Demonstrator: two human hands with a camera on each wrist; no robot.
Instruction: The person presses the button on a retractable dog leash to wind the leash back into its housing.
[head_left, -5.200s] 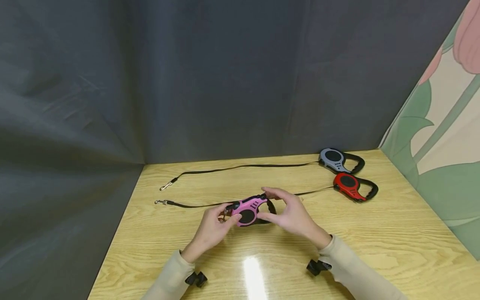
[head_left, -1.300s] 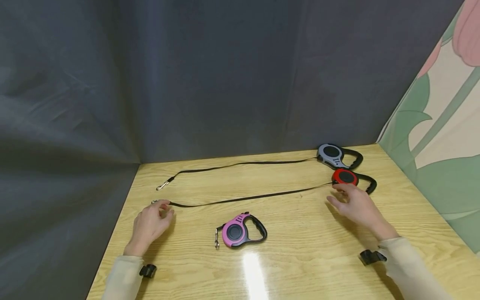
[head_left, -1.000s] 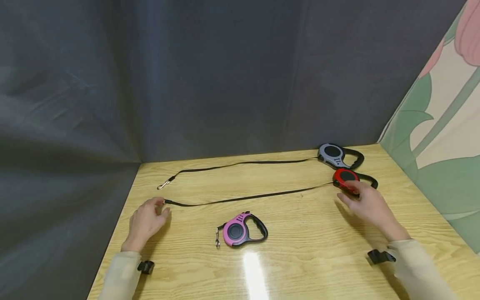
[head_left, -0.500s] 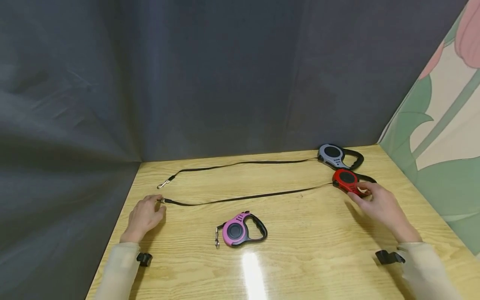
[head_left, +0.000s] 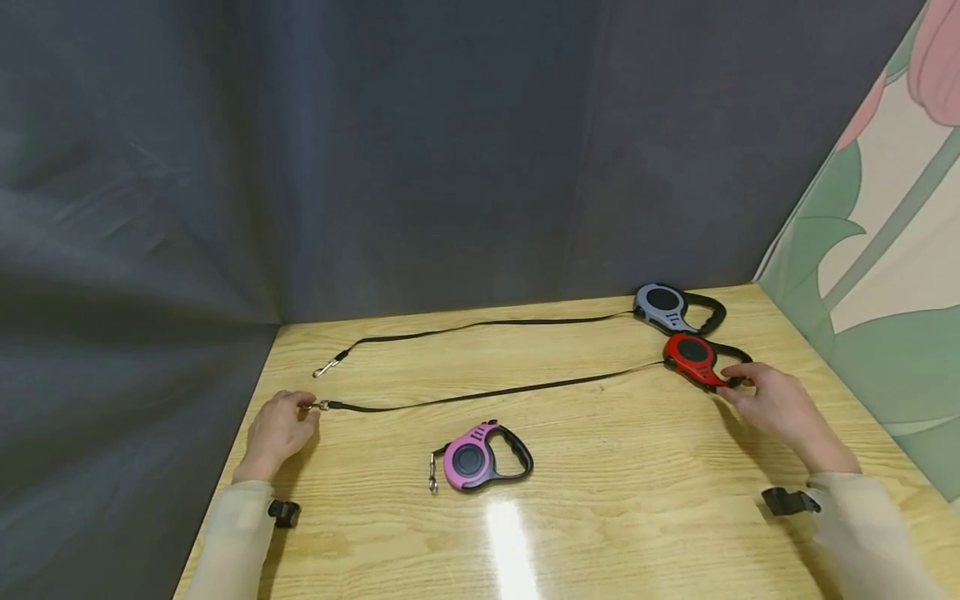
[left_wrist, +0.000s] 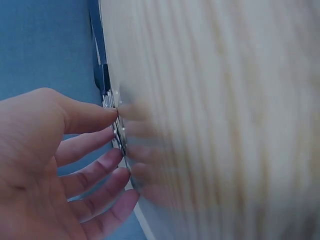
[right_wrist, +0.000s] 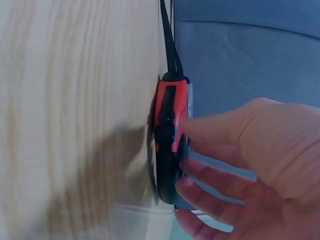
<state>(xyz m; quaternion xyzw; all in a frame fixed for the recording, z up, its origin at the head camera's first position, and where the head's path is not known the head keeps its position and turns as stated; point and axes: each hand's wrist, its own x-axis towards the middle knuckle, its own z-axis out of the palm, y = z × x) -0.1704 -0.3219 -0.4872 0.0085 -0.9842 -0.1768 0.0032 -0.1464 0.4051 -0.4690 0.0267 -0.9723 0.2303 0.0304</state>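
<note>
At the table's left my left hand (head_left: 277,429) pinches the metal clip (head_left: 321,405) at the end of a black strap; the left wrist view has its thumb (left_wrist: 95,117) and fingertips along the clip (left_wrist: 120,132). That strap runs right to a red retractable leash (head_left: 692,357) lying flat. My right hand (head_left: 780,408) holds the leash near its black handle, index above and thumb below. In the right wrist view, the thumb overlaps the red casing (right_wrist: 165,92), with fingertips against the black handle (right_wrist: 167,180). A pink retractable leash (head_left: 468,458) lies untouched between the hands.
Behind the red leash lies a grey-blue retractable leash (head_left: 663,307), its strap (head_left: 487,323) drawn out leftward to a metal clip (head_left: 326,367). A dark curtain (head_left: 450,167) borders the wooden table (head_left: 600,517) at the back and left; flowered fabric (head_left: 885,275) hangs at right.
The pink leash, held in both hands earlier, now lies on the table. My hands moved apart: the left slid left along the clip, the right slid right from the red casing to the handle.
</note>
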